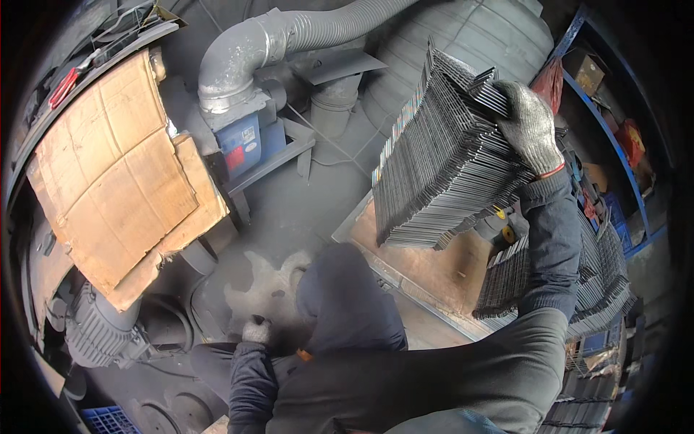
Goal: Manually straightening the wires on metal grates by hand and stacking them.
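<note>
The gloved right hand [531, 130] was clasping the edge of a tall stack of thin dark plates [448, 152], which I saw just to that hand's left, above a brown board [434, 271]. Well apart, left of the person's knee [350, 289], the gloved left hand [256, 330] looked curled, though I could not tell whether it held anything; torn cardboard [119, 166] lay ahead of it, farther left.
</note>
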{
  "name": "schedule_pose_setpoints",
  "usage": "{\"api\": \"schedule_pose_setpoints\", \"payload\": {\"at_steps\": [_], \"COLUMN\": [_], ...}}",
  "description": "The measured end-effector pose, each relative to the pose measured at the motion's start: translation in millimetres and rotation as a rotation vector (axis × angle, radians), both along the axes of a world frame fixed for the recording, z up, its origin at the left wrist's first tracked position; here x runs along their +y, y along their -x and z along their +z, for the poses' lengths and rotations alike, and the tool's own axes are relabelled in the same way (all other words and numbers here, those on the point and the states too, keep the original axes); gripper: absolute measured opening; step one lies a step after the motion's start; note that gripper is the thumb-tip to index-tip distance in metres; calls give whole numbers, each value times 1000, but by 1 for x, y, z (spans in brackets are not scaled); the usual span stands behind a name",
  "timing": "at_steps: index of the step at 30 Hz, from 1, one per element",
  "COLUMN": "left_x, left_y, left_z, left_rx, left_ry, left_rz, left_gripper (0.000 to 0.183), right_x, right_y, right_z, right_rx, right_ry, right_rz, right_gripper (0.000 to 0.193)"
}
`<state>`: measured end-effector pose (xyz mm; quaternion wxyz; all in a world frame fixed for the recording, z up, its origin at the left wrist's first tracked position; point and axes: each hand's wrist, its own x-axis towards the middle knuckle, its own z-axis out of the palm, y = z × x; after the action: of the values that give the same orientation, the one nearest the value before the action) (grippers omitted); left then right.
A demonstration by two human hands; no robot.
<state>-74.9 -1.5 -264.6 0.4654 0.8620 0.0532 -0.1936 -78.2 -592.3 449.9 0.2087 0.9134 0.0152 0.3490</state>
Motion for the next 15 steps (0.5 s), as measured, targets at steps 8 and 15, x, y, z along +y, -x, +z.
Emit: {"api": "schedule_pose_setpoints", "payload": {"at_steps": [8,15], "left_x": [-3,-5], "left_y": [-7,-21], "left_z": [16,-14], "left_rx": [122,105], "left_ry": [-75,14], "left_rz": [-49,-72], "left_gripper": [51,47], "right_x": [3,-21], "right_y": [-5,42], "right_z": [3,42], "right_rx": [-16,-258], "right_ry": [41,176], "right_rz": [24,-1], "right_gripper": [52,42]}}
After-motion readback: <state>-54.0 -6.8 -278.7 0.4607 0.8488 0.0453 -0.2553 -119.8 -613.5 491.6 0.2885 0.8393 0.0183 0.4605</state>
